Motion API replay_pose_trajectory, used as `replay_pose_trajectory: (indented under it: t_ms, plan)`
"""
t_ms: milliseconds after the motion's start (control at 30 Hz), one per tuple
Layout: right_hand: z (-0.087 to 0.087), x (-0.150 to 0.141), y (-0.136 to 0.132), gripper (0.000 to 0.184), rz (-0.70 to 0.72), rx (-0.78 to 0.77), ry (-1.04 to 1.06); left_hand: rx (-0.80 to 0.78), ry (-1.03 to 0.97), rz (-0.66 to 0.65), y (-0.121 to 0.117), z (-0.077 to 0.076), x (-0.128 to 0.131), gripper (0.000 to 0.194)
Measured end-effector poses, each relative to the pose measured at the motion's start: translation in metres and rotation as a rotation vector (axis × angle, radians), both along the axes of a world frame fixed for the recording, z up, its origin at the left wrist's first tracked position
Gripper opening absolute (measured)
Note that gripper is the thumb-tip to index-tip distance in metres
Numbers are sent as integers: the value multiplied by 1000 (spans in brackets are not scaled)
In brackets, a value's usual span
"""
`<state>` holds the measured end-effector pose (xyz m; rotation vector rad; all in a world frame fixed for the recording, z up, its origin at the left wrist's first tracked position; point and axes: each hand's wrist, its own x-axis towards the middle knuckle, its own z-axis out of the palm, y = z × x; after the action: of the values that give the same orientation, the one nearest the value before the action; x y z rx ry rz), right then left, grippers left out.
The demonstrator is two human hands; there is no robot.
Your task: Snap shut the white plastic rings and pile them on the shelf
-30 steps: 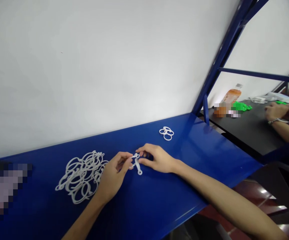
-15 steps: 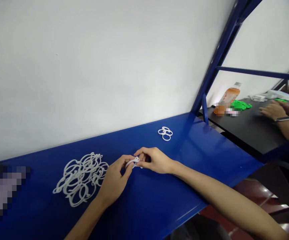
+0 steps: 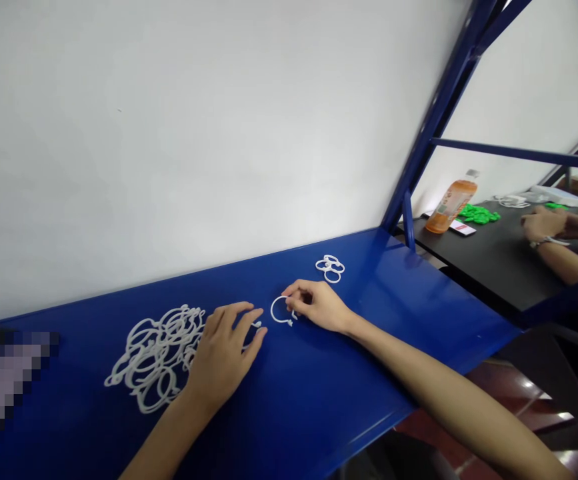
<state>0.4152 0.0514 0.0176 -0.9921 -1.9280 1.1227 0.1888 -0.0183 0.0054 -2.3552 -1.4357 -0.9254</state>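
Note:
My right hand (image 3: pixel 319 307) pinches a thin white plastic ring (image 3: pixel 272 313) between thumb and fingertips. The ring has a gap with small knobbed ends at its lower right. My left hand (image 3: pixel 225 350) is open, fingers spread, just right of a tangled pile of white rings (image 3: pixel 156 357). Part of another white ring (image 3: pixel 257 325) shows between its fingers and thumb. Whether that hand touches it I cannot tell. Behind my right hand, a small cluster of white rings (image 3: pixel 333 275) lies on the blue tabletop (image 3: pixel 289 413).
A white wall (image 3: pixel 219 133) rises along the table's back edge. Blue metal posts (image 3: pixel 426 133) stand at the right. Beyond them, a person's hands (image 3: pixel 543 225) are over a black table (image 3: pixel 489 257) with an orange drink bottle (image 3: pixel 453 205), a phone (image 3: pixel 463 228) and green pieces (image 3: pixel 479 214).
My hands, together over white rings before, have moved apart. The left has opened and drawn back slightly left; the right has moved slightly right and up, with one ring in its fingers.

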Motion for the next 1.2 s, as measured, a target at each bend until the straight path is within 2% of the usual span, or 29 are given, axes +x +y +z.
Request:
replay_pose_trajectory:
  t_ms: [133, 233, 300, 367, 467, 567, 667, 733, 900, 1067, 1200]
  plan:
    - [-1, -7, -9, 15, 94, -127, 25, 92, 126, -195, -10, 6, 12, 21]
    - [-1, -10, -13, 19, 160, -187, 14, 19, 104, -292, -14, 4, 20, 14]
    - [0, -11, -15, 22, 151, -167, 16, -63, 8, -320, -15, 1, 21, 17]
    - [1, -11, -16, 22, 135, -96, 57, -143, -147, -296, -15, 0, 20, 18]
    - [4, -12, -18, 22, 199, 9, 106, -285, -407, -145, -15, 4, 15, 18]
    - [5, -14, -22, 25, 237, -20, 86, -469, -637, 6, -14, 11, 13, 24]
    - [5, -18, -27, 20, 163, -62, 110, -566, -823, 46, -11, 13, 13, 29]
    - [5, -19, -28, 14, 127, -36, 106, -594, -876, 32, -9, 12, 12, 31]
    - [6, -16, -32, 9, 184, 162, 37, -647, -735, 7, -6, 8, 8, 30]
    - [8, -10, -36, 13, 295, 356, -30, -580, -654, -10, -8, 9, 6, 27]
    - [9, -8, -38, 18, 369, 418, -69, -524, -582, -42, -11, 10, 6, 31]
